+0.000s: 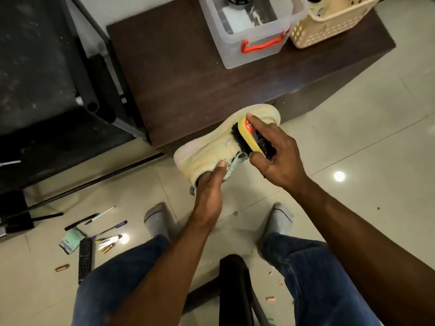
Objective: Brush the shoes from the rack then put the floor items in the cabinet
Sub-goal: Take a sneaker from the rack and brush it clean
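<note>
left hand (pixel 208 184): fingers hidden inside shoe (pixel 211 149) | clear box (pixel 249 31) and basket (pixel 329 22): cut off at top edge | brush (pixel 249 137) label: too blurred to read

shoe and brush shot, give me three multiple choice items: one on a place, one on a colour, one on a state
1. Where does the clear box stand?
A. on the dark cabinet top
B. on the floor tiles
C. on the person's lap

2. What colour is the box's handle?
A. blue
B. orange-red
C. green

3. How is the brush being used?
A. lying loose on the floor
B. gripped by the right hand, bristles on the shoe
C. stored in the basket

Answers:
1 A: it sits on the brown cabinet beside the basket.
2 B: the handle shows orange-red.
3 B: right fingers wrap the brush while the left hand holds the shoe.
</note>
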